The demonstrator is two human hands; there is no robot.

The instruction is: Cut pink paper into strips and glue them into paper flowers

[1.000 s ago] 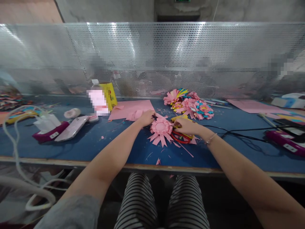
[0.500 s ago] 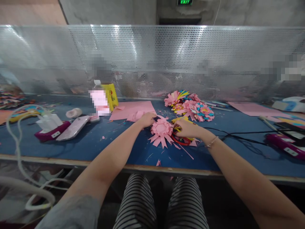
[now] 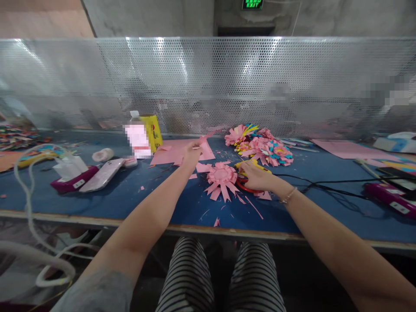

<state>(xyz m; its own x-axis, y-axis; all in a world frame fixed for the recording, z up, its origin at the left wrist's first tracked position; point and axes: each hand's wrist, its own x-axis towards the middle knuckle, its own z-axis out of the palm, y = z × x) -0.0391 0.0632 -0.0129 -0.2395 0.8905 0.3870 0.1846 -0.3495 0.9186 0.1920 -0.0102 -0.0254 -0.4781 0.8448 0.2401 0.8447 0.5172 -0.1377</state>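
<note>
My left hand (image 3: pixel 194 150) is over the pink paper sheet (image 3: pixel 175 146), its fingers closed on a pink paper strip (image 3: pixel 209 135) that sticks out to the right. My right hand (image 3: pixel 254 174) curls around a yellow glue gun (image 3: pixel 260 166), whose grip is mostly hidden by the fingers. Under that hand a red loop (image 3: pixel 248 188), perhaps a scissor handle, shows in part. Between my hands a pink paper rosette (image 3: pixel 221 177) with pointed tails lies flat on the blue table. Small pink pieces (image 3: pixel 203 167) lie just left of it.
Finished paper flowers (image 3: pixel 266 146) in pink, yellow and blue are piled behind my right hand. Black cables (image 3: pixel 320 182) run to a purple power strip (image 3: pixel 390 197). On the left are a phone (image 3: pixel 104 174), another purple strip (image 3: pixel 73 180) and a bottle (image 3: pixel 139 138). A perforated metal screen (image 3: pixel 208 78) stands behind.
My left hand has left the rosette's edge and moved up and slightly left, lifting a pink strip. The right hand stays beside the rosette, by the glue gun.
</note>
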